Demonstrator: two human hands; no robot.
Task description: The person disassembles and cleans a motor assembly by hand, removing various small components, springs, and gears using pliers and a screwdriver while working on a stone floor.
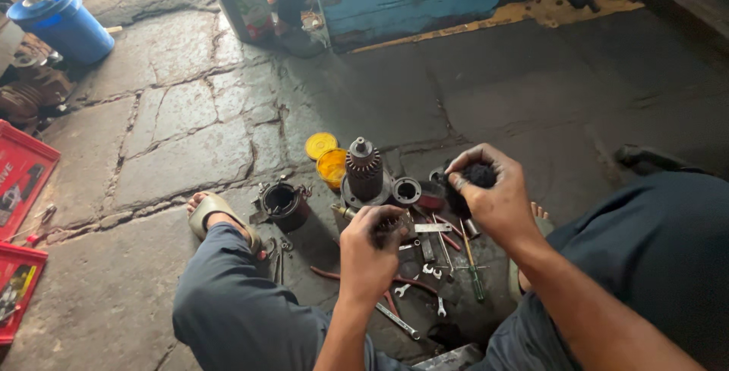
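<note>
A: On the stone floor (182, 158), why are both hands raised?
B: Held near the eyes. The left hand (368, 253) is closed around a small dark part (389, 224); the right hand (493, 192) grips a black rag (477, 175). Tools (425, 265) lie within reach.

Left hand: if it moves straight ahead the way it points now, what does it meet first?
Probably the upright armature on its round base, just beyond the left hand. Depth is unclear, so it may pass over the small parts first.

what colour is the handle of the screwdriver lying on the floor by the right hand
Green, seen in the head view: the screwdriver.
</note>
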